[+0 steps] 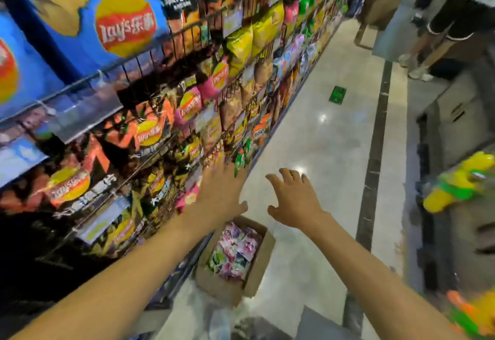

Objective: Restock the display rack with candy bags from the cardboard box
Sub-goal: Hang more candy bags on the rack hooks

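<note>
Left hand [222,192]: is hovering flat against the lower tiers of the display rack [88,78], fingers extended and grasping nothing; the fingertips are blurring, so contact with the hanging packets cannot be told.
Right hand [292,200]: is hanging over the floor [321,139], released, fingers spread and lightly bent, holding nothing.
Cardboard box [257,270]: is sitting on the floor just beside the foot of the rack, below and between the two forearms.
Box orientation: is facing open-top upward; its long axis is running away from the viewer, roughly along the base of the rack.
Candy bags [234,248]: are lying loose and jumbled inside the box, pointing in no shared direction.
Chip bags [126,26]: are filling the upper tiers of the rack.
Progress: appears to be far from finished, since the box is showing a full layer of bags and neither hand is carrying one; which rack items came from the box cannot be told.
Remaining work: judged to be picking bags from the box and placing them on the rack.
</note>
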The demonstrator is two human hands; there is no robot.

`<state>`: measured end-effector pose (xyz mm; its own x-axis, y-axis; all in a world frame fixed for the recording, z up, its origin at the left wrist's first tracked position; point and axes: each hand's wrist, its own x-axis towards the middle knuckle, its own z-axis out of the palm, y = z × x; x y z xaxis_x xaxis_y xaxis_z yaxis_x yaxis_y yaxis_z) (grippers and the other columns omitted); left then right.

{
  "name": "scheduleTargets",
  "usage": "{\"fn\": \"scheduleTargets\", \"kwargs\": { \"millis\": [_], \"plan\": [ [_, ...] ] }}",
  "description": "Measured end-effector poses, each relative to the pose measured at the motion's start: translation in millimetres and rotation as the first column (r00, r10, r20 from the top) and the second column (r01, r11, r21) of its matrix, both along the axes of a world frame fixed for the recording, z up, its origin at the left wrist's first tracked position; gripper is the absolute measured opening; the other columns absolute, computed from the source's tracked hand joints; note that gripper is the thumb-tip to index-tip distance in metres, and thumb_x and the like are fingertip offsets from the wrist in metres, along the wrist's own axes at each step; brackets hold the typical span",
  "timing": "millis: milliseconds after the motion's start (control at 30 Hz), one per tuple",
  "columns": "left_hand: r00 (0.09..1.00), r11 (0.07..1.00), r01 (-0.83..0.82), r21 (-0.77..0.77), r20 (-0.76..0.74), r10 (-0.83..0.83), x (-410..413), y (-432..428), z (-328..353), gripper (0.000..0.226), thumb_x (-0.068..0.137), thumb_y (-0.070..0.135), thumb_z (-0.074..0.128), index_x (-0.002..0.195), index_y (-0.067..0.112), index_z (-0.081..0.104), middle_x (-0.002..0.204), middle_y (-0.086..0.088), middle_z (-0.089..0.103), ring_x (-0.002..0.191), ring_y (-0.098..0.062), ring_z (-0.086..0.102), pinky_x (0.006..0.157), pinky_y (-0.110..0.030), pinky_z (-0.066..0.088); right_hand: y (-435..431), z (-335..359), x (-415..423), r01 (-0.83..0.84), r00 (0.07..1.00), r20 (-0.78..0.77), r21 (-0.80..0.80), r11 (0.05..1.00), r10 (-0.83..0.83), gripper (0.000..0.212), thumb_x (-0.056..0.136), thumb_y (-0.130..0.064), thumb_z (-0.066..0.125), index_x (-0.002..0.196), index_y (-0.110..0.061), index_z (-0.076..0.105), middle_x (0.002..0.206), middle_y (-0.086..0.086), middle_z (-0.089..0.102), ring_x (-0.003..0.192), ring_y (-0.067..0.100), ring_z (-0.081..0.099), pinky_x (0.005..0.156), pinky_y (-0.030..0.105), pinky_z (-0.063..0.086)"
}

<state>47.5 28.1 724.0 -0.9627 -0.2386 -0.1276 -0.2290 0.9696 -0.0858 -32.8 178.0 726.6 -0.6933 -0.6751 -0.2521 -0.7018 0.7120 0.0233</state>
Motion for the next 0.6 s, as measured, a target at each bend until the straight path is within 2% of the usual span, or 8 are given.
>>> {"fn": "scheduleTargets", "kwargs": {
  "millis": [100,300,467,600],
  "plan": [
    [0.994,0.997,-0.045,0.061,0.098,0.039,-12.3,-7.4,-42.1,0.071,0.088,0.057,0.054,0.143,0.017,0.034,0.144,-0.011,0.040,0.134,-0.033,0.037,0.109,-0.053,0.031,-2.1,-53.5,-11.1,0.021,0.994,0.108,0.059,0.998,-0.028,0.073,0.090,-0.044,0.060,0.150,-0.020,0.027,0.155,0.014,0.027,0.142,0.035,0.026,0.117,0.049,0.022],
    [0.966,0.970,-0.155,0.187,0.236,0.109,-32.6,-14.7,-171.9,0.062,0.088,0.053,0.050,0.138,0.018,0.039,0.135,-0.009,0.046,0.122,-0.031,0.046,0.097,-0.045,0.039,0.5,-187.2,-36.2,0.075,0.955,0.280,0.085,0.994,-0.096,0.067,0.089,-0.040,0.061,0.147,-0.019,0.033,0.149,0.011,0.034,0.137,0.034,0.032,0.114,0.045,0.029],
    [0.921,0.954,-0.219,0.203,0.366,0.133,-39.7,-15.9,-351.0,0.067,0.089,0.051,0.053,0.144,0.018,0.032,0.143,-0.011,0.038,0.129,-0.032,0.043,0.102,-0.048,0.039,-14.1,-369.8,-46.7,0.090,0.927,0.362,0.027,0.996,-0.094,0.070,0.086,-0.035,0.064,0.148,-0.023,0.034,0.146,0.008,0.038,0.134,0.031,0.035,0.112,0.042,0.034],
    [0.859,0.949,-0.263,0.176,0.490,0.147,-29.3,-22.0,-517.5,0.074,0.088,0.054,0.055,0.147,0.020,0.027,0.151,-0.011,0.031,0.134,-0.034,0.037,0.109,-0.052,0.035,-22.6,-525.9,-53.9,0.024,0.931,0.362,0.071,0.997,-0.048,0.074,0.087,-0.037,0.064,0.150,-0.022,0.030,0.149,0.012,0.034,0.137,0.033,0.031,0.114,0.043,0.033]
  ]
}}
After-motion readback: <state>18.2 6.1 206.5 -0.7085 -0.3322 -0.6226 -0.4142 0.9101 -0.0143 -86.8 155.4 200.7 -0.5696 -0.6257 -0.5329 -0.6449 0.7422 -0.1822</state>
